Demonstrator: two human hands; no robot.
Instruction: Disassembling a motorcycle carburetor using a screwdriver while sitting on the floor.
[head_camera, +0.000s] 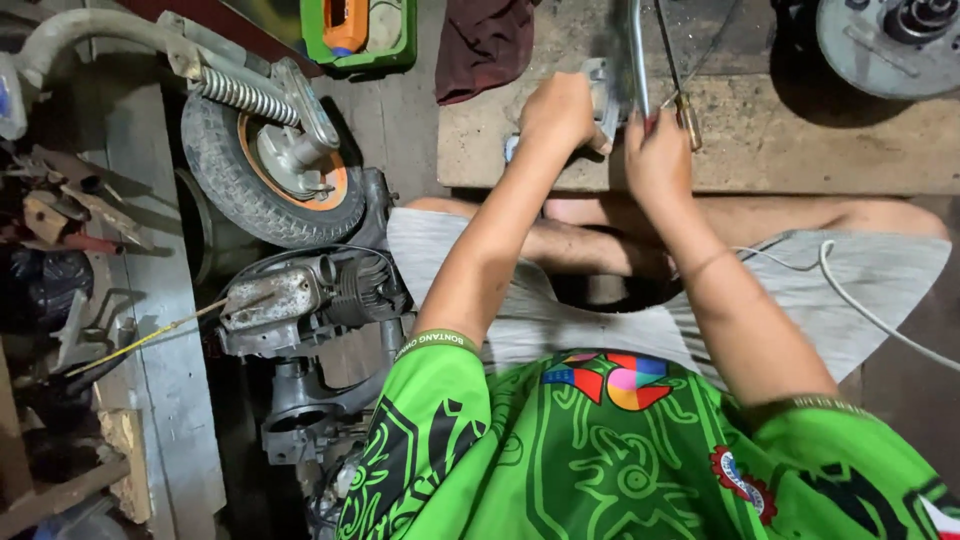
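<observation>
Grey metal part (598, 88) lies on the wooden board (800, 160) at upper centre of the frame, and the work on it looks unfinished. The left hand (558, 112) closes its fingers over it. The right hand (655, 155) pinches a thin steel rod (637, 55). Both arms reach forward, nearly straight.

I have a single view, from the camera worn on the head, looking almost straight down over the green jersey (600, 460) at six o'clock. It sits close: the forearms fill the middle, and the left hand (556, 112) and right hand (657, 155) meet near twelve o'clock over the wooden board (820, 150). At nine to ten o'clock (further out) lies a small wheel (262, 170). No second view overlaps.
</observation>
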